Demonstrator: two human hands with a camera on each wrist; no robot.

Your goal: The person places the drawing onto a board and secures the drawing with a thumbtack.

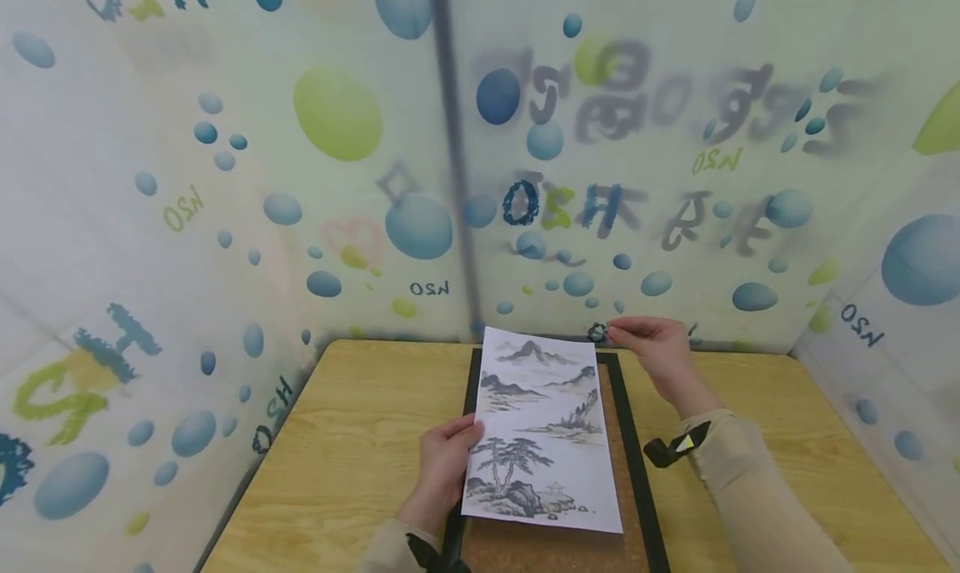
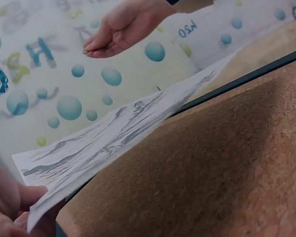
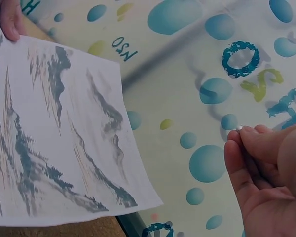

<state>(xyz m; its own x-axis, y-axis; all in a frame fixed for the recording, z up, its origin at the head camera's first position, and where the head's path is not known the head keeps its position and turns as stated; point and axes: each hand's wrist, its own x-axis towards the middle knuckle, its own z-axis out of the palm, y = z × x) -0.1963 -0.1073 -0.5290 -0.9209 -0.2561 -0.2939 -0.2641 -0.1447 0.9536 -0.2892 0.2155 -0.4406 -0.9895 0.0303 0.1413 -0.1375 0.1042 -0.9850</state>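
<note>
Head view, clock centred on the sheet: the printed landscape sheet [image 1: 543,427] lies over a cork board [image 1: 551,548] with a black frame [image 1: 639,464], set on a wood-grain table [image 1: 367,439]. At nine o'clock the left hand [image 1: 444,464] pinches the sheet's side edge; at two o'clock, just beyond the upper corner and apart from the paper, the right hand [image 1: 660,356] holds a small shiny object [image 3: 239,128] between thumb and fingertips. In the left wrist view the sheet bows and stands off the cork, with a shadow beneath it. Because only the nine o'clock edge is gripped, the paper could swing askew on the board or curl up at its three o'clock side; a tighter pinch could crease it there. The small object, held by the fingertips alone, could slip and be lost against the table. Hard to make out: the object is mostly covered by the fingers, so its kind cannot be told; the left fingers under the paper are hidden; the board's six o'clock end is cut off by the lower border; and how much of the sheet touches the cork cannot be judged.
</note>
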